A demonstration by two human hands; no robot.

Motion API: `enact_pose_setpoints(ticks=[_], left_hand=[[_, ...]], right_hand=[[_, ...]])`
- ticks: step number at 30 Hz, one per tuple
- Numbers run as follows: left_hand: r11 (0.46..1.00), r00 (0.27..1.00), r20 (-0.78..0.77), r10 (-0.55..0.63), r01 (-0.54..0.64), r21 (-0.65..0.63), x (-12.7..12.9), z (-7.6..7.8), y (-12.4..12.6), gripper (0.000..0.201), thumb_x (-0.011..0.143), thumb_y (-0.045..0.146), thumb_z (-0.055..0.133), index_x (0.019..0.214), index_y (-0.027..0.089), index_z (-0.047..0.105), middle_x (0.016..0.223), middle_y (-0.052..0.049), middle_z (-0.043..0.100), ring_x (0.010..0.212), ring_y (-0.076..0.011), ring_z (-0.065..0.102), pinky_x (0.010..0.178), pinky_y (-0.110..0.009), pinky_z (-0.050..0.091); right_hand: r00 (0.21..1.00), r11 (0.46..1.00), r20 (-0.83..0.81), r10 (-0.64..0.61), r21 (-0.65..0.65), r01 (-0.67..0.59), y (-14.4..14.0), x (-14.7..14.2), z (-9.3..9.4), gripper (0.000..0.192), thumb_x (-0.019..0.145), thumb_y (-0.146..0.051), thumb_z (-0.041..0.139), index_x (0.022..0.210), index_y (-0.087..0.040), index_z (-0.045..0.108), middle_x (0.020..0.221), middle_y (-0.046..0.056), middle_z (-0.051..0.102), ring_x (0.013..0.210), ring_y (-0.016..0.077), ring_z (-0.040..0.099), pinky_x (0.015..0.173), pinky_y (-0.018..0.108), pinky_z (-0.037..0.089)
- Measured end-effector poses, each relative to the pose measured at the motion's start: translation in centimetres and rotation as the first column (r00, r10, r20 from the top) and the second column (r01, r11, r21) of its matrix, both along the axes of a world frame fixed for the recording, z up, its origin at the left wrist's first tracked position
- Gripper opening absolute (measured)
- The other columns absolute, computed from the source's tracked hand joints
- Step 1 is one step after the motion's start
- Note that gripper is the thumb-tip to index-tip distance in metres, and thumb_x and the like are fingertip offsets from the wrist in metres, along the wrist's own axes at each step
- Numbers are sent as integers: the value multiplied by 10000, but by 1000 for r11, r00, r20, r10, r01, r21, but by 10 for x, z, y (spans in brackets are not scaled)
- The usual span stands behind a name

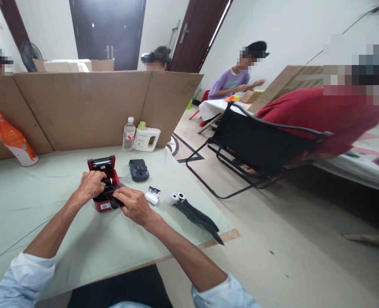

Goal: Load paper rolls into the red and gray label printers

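Note:
A small red and black label printer (105, 206) stands on the table with its lid (101, 164) raised. My left hand (91, 186) reaches into it from the left, fingers curled at a dark roll (107, 182) inside. At the printer's right side, my right hand (134, 205) pinches a dark, shiny film (115, 203), which looks like printer ribbon and hangs over the front edge. My fingers hide part of the printer's inside. Just behind my right hand are a black portable printer (139, 170) and a white paper roll (153, 195) with a crumpled wrapper.
White rolls (174, 199) and long black strips (198, 217) lie near the table's right edge. Cardboard panels (96, 111) close the back, with an orange bottle (13, 139), a water bottle (129, 134) and a white jug (147, 137) before them. Right stands a black folding chair (256, 137); people sit nearby.

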State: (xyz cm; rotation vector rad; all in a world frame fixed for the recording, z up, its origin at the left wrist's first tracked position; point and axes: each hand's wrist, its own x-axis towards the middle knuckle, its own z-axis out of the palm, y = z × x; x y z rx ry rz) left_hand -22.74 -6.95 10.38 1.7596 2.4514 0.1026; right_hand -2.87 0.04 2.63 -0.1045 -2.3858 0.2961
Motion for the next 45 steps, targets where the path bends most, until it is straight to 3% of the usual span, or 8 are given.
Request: enact_pose_setpoints(ticks=[16, 24, 29, 34, 37, 40, 42, 45], left_hand=[[997, 998, 25, -58, 59, -45, 4, -9, 14, 416, 832, 139, 570, 1188, 236, 762, 1229, -100, 780, 1200, -319, 679, 1047, -450, 410], [999, 999, -33, -38, 38, -14, -5, -23, 21, 361, 833, 176, 604, 1137, 251, 783, 1094, -88, 799, 1159, -297, 669, 1029, -428, 410], [995, 996, -4, -88, 88, -41, -4, -15, 21, 267, 886, 218, 564, 983, 225, 812, 991, -102, 804, 1057, -305, 707, 1017, -451, 447], [962, 974, 200, -108, 51, 268, -7, -3, -9, 283, 936, 229, 541, 1052, 236, 799, 1135, -64, 797, 1083, -247, 715, 1006, -358, 531], [849, 971, 239, 19, -142, 510, -24, -1, -21, 291, 917, 247, 583, 1151, 220, 754, 1212, -83, 753, 1089, -241, 704, 975, -366, 574], [748, 930, 367, 28, -263, 609, -47, -3, -18, 583, 851, 317, 685, 1416, 197, 603, 1439, -146, 622, 1178, -278, 678, 875, -379, 617], [768, 864, 498, -77, -267, 582, -60, -5, -12, 778, 809, 380, 749, 1518, 190, 493, 1489, -176, 579, 1230, -302, 663, 851, -385, 628], [813, 809, 549, -210, -167, 557, -67, -11, -13, 808, 769, 463, 812, 1484, 217, 529, 1465, -154, 597, 1309, -324, 620, 926, -432, 622]], right_hand=[[999, 997, -6, -34, -63, 34, 6, -6, -3, 466, 731, 55, 551, 1075, -203, 730, 1052, 80, 774, 1011, 233, 711, 904, 348, 589], [995, 996, 79, -65, -52, 69, 9, -8, 3, 435, 765, 27, 596, 1098, -217, 734, 1122, 86, 755, 1028, 243, 685, 884, 348, 573], [987, 995, 128, -101, -7, 103, 9, -13, 9, 386, 797, 7, 616, 1081, -227, 733, 1076, 68, 762, 965, 236, 668, 831, 332, 540], [992, 996, 87, -90, 22, 88, 5, -16, 12, 382, 829, -5, 628, 1130, -216, 730, 1086, 77, 751, 960, 243, 640, 836, 358, 532], [996, 996, 40, -84, 25, 83, -1, -16, 9, 309, 849, -40, 662, 1086, -222, 742, 1133, 87, 723, 1007, 250, 617, 876, 378, 533], [995, 995, 23, -94, 42, 93, -10, -15, 2, 248, 858, -86, 702, 1065, -214, 749, 1095, 90, 699, 977, 252, 599, 840, 385, 528], [995, 994, 21, -96, 58, 94, -15, -14, -5, 245, 867, -108, 716, 1088, -206, 748, 1062, 89, 694, 950, 251, 592, 811, 390, 519], [995, 993, 9, -99, 64, 98, -18, -12, -12, 273, 883, -115, 708, 1138, -208, 742, 1075, 88, 698, 959, 254, 589, 818, 401, 513]])
